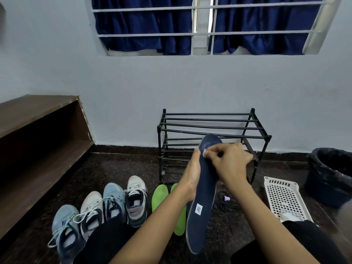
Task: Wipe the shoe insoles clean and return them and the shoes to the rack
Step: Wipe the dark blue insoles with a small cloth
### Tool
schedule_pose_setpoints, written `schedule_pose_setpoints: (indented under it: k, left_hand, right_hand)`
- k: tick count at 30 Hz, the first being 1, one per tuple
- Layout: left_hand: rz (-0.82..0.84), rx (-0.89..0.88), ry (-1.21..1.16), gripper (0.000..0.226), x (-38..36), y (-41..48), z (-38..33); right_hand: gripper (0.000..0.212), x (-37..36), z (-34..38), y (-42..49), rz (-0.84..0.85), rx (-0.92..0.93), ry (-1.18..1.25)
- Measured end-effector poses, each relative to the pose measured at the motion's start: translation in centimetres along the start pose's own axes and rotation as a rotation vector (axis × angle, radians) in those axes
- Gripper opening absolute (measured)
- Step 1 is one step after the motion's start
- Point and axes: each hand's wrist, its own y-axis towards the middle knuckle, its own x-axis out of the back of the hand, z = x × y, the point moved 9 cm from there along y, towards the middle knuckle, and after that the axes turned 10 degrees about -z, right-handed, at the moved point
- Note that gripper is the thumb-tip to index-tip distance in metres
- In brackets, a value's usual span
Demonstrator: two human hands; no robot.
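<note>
1. Insole [204, 187], dark blue, is held up in the air in front of the rack [209, 126]. Its toe end points up and away, and its heel end is down near the person's lap.
2. The left hand [191, 180] holds the insole by its left edge. The thumb lies along the edge. The fingers curl round the back and are mostly hidden.
3. The right hand [228, 161] is at the top part of the insole. Its fingers [217, 149] are bunched together and pinch a small white wipe [205, 153] against the blue face.
4. Two green insoles [159, 195] lie flat on the floor [118, 168], side by side, partly under the left arm.
5. Four shoes [114, 201] stand in a row on the floor, left of the green insoles. Their toes point away and their laces are loose.
6. The rack is black, made of bars, and stands against the wall.
7. A white basket [283, 195] with holes sits on the floor at the right. A pale, blurry lump [289, 215] lies in its near end. I cannot tell what it is.
8. A dark bin [320, 189] stands beside the basket, farther right. A black bag [331, 168] lines it. I cannot see what is inside.
9. A small purple thing [226, 198] lies among black cords on the floor, between the insole and the basket.
</note>
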Motion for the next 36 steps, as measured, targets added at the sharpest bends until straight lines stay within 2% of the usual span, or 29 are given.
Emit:
schedule_pose_setpoints:
  k: [3, 6, 10, 13, 22, 26, 31, 36]
  left_hand:
    - [-0.040, -0.039, 0.089, 0.064, 1.1, 0.2, -0.8]
    - [-0.036, -0.031, 0.090, 0.064, 0.8, 0.0, -0.7]
    - [0.035, 0.017, -0.029, 0.064, -0.9, -1.0, -0.2]
    - [0.082, 0.027, -0.026, 0.069, -1.7, -1.1, 0.3]
    - [-0.109, -0.029, 0.091, 0.066, 1.8, -0.1, -1.1]
    - [-0.047, 0.002, 0.045, 0.062, 0.7, -0.7, -0.8]
    - [0.050, 0.028, 0.017, 0.063, -1.2, -1.4, 0.3]
    - [-0.045, 0.017, 0.069, 0.062, 0.3, -1.1, -0.1]
  right_hand:
    - [0.004, -1.2, 1.4, -1.9, 0.079, 0.085, 0.001]
    - [0.001, -1.0, 1.3, -1.6, 0.062, 0.104, -0.022]
    - [0.004, 0.2, -0.3, 0.6, -0.020, 0.017, -0.051]
    - [0.003, 1.0, -1.2, 1.5, -0.074, -0.049, 0.004]
    - [0.004, -1.0, 2.0, -2.1, 0.077, 0.112, 0.041]
    - [0.005, -0.5, 1.4, -0.7, 0.021, 0.096, -0.041]
    - [0.005, 0.7, -0.7, 1.5, -0.064, -0.042, -0.051]
    - [0.006, -0.3, 0.9, 0.0, 0.016, 0.030, -0.009]
